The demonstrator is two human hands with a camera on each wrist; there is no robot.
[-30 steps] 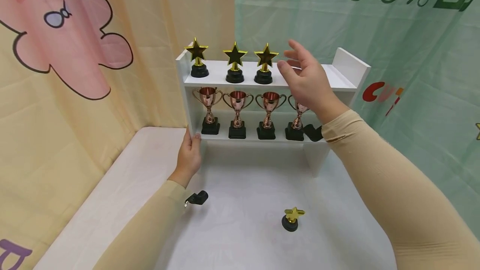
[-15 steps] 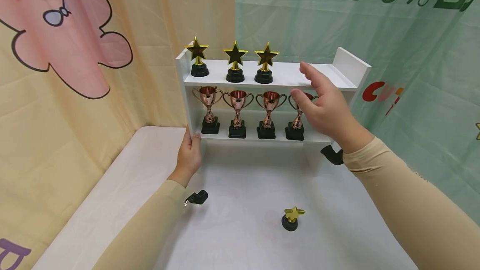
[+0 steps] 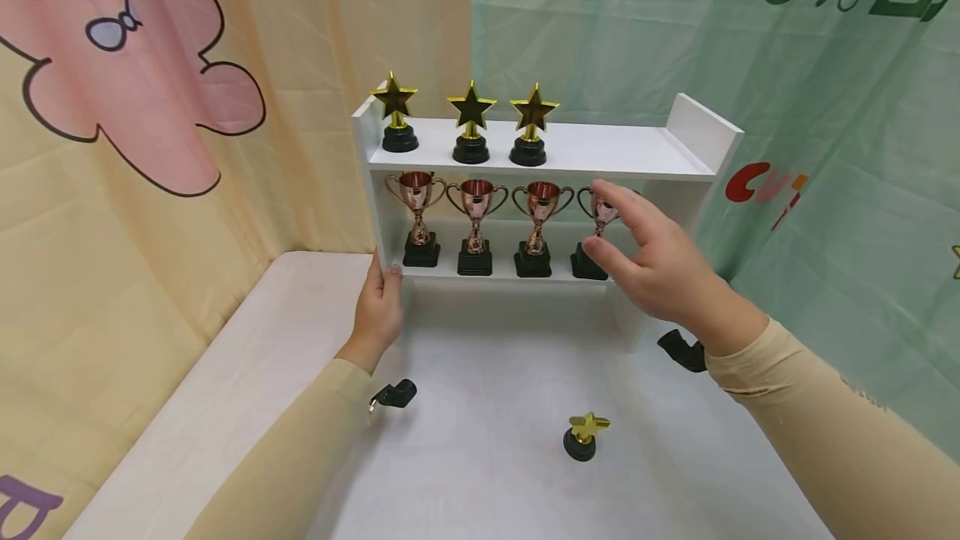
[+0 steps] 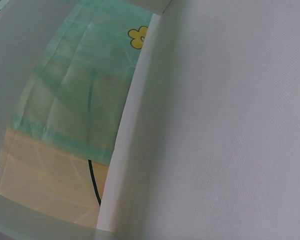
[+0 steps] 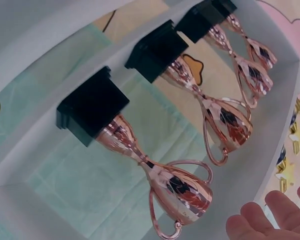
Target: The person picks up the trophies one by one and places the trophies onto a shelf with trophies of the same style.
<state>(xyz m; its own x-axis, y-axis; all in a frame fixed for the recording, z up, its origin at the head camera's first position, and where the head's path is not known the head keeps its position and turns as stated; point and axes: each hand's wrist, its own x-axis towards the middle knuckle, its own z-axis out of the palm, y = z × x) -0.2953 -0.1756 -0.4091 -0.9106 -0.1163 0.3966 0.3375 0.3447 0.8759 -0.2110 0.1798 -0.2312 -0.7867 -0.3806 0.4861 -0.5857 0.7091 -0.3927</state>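
Observation:
A white two-tier shelf [image 3: 600, 148] stands on the table, and my left hand [image 3: 377, 315] grips its left side panel, thumb in front. Several copper-coloured cup trophies [image 3: 536, 227] on black bases line the lower tier. Up on the top tier, to the left, are three gold star trophies [image 3: 471, 115]. My right hand [image 3: 663, 269] holds nothing; its fingers are extended before the rightmost cup and partly cover it. In the right wrist view the fingers [image 5: 285, 210] are beside the cups [image 5: 177, 190]. Another star trophy [image 3: 581, 437] stands on the table in front.
The white table [image 3: 480, 473] reaches back to the curtains, a yellow one [image 3: 300, 107] on the left and a green one [image 3: 825, 107] on the right. A black wrist-camera mount [image 3: 393, 394] juts from the left sleeve, another mount [image 3: 682, 351] from the right.
My right hand has moved down and right from beside the third star trophy to the front of the rightmost cup. The left hand has stayed on the shelf's side.

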